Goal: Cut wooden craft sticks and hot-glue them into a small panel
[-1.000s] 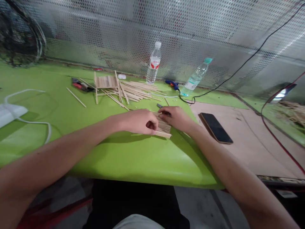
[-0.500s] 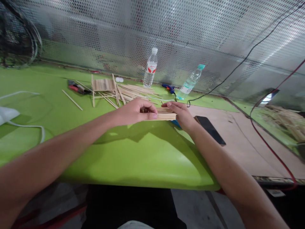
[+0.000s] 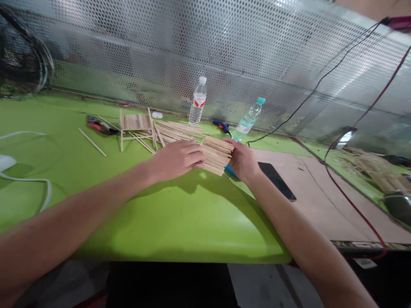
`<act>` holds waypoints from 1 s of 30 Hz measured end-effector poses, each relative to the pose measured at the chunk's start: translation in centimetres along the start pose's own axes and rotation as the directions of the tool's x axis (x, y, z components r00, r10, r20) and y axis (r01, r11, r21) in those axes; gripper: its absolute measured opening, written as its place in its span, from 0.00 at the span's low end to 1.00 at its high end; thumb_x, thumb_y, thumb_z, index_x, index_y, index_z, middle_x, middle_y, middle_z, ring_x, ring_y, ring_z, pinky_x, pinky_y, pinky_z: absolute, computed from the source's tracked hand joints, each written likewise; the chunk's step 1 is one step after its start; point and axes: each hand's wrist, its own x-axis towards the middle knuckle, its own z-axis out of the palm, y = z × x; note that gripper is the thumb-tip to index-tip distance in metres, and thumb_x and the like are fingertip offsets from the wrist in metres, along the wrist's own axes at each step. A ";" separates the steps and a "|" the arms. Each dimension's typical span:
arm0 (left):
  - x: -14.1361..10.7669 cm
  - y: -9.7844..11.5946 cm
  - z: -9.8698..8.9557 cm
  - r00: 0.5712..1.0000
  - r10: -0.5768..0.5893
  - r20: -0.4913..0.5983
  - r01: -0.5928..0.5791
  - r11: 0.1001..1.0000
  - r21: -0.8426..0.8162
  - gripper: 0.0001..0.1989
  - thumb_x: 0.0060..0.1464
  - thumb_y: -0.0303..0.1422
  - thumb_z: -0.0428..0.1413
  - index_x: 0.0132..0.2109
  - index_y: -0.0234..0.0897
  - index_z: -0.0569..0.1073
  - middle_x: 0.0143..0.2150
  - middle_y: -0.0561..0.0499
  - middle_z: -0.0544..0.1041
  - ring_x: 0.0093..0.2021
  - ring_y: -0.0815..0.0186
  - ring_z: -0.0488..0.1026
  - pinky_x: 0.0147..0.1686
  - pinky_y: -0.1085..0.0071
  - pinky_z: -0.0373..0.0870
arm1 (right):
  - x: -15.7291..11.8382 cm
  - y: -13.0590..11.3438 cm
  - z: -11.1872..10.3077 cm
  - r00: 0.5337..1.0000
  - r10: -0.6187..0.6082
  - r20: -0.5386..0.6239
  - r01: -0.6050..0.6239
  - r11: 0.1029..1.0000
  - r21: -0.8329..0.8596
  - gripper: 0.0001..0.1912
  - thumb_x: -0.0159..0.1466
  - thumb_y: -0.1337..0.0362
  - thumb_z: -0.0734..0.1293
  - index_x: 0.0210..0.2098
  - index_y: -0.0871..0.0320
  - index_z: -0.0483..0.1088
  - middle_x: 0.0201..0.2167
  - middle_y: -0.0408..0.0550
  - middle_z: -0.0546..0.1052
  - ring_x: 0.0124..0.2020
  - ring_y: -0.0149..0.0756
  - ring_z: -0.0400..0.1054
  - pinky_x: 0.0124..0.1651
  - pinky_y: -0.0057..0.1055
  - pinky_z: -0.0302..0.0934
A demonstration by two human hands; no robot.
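A flat panel of thin wooden sticks (image 3: 215,156), laid side by side, is held up over the green table (image 3: 180,222). My left hand (image 3: 180,159) is closed on its left end, with the fingertips partly hidden. My right hand (image 3: 243,160) grips the far right corner, its thumb and some fingers behind the panel. Something blue (image 3: 230,172) shows below the panel beside my right hand; its kind is hidden. Behind my hands lies a heap of loose wooden sticks (image 3: 180,130). A small chair-like frame of sticks (image 3: 136,123) stands to its left.
Two plastic bottles, one white-capped (image 3: 197,102) and one green-capped (image 3: 248,119), stand at the back near a blue glue gun (image 3: 221,126). Red-handled pliers (image 3: 101,125) lie left. A dark phone (image 3: 276,181) rests on the board (image 3: 314,188) at right. A red cable (image 3: 348,205) hangs there.
The stick panel has tilted, so its broad face now shows instead of its edge. My right hand has turned and shifted slightly down. The whole view has shifted a little.
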 end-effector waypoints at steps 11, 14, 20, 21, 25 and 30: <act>-0.3 -0.9 0.7 0.997 0.065 0.028 -0.069 0.984 0.165 0.11 0.71 0.29 0.49 0.49 0.38 0.77 0.49 0.46 0.80 0.51 0.60 0.74 0.52 0.60 0.71 | -0.8 -1.4 -0.1 1.000 0.000 -0.027 0.000 1.000 0.004 0.24 0.64 0.43 0.61 0.48 0.51 0.74 0.48 0.53 0.81 0.51 0.50 0.75 0.47 0.44 0.72; -0.4 -1.1 0.8 0.995 0.073 0.064 -0.085 0.972 0.217 0.10 0.70 0.29 0.50 0.48 0.38 0.77 0.50 0.46 0.80 0.51 0.59 0.74 0.51 0.60 0.71 | -1.2 -1.7 -0.1 1.000 0.012 0.018 -0.013 0.999 0.034 0.21 0.63 0.45 0.64 0.47 0.51 0.73 0.46 0.53 0.80 0.44 0.47 0.75 0.39 0.40 0.71; -0.9 -1.9 1.8 0.992 0.113 0.055 -0.124 0.958 0.258 0.12 0.67 0.26 0.53 0.54 0.37 0.76 0.55 0.45 0.79 0.56 0.56 0.72 0.54 0.58 0.70 | -1.4 -1.8 0.2 0.957 -0.008 0.289 -0.096 0.934 0.345 0.18 0.57 0.51 0.75 0.44 0.50 0.73 0.38 0.44 0.77 0.33 0.34 0.70 0.30 0.28 0.67; -1.0 -2.1 1.9 0.992 0.120 0.042 -0.126 0.960 0.250 0.13 0.67 0.26 0.53 0.55 0.37 0.76 0.55 0.45 0.79 0.57 0.56 0.72 0.55 0.57 0.69 | -1.5 -1.7 0.2 0.944 -0.013 0.331 -0.128 0.907 0.402 0.17 0.57 0.53 0.76 0.42 0.50 0.73 0.37 0.43 0.77 0.34 0.33 0.71 0.32 0.26 0.68; -1.3 -2.6 2.1 0.994 0.107 -0.029 -0.098 0.971 0.219 0.14 0.66 0.23 0.53 0.56 0.37 0.76 0.58 0.43 0.78 0.59 0.55 0.70 0.56 0.56 0.69 | -1.7 -1.3 -0.1 0.886 0.032 0.463 -0.277 0.838 0.471 0.13 0.58 0.53 0.76 0.37 0.52 0.75 0.34 0.42 0.78 0.35 0.33 0.73 0.38 0.27 0.72; -1.4 -3.3 2.2 0.992 0.049 -0.116 -0.025 0.981 0.192 0.13 0.66 0.24 0.55 0.55 0.38 0.76 0.58 0.43 0.77 0.59 0.55 0.71 0.57 0.53 0.70 | -2.4 -1.3 0.2 0.771 0.064 0.634 -0.410 0.811 0.417 0.25 0.58 0.48 0.76 0.50 0.53 0.75 0.47 0.50 0.81 0.47 0.43 0.76 0.53 0.45 0.73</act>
